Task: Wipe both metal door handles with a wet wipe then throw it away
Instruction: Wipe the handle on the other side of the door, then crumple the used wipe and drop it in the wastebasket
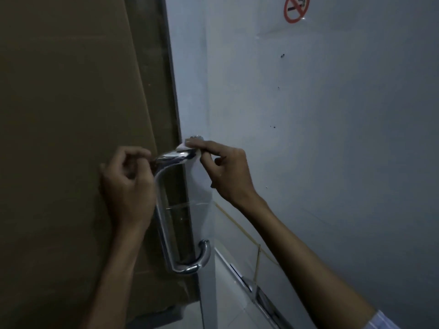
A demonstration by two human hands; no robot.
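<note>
Two hands were seen at the frame's centre; the wet wipe (190,148) was pinched by the right hand (225,169) against the top bend of the metal door handle (166,210); the left hand (128,186) was curled at that bend, its grasp unclear.

Head view looks forward and down, close on the door handle (166,210).

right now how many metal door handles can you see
1. A curved metal door handle runs down the door edge between the left hand and the right hand, which pinches the wipe at its top. A second handle may be hidden behind the door.
</note>
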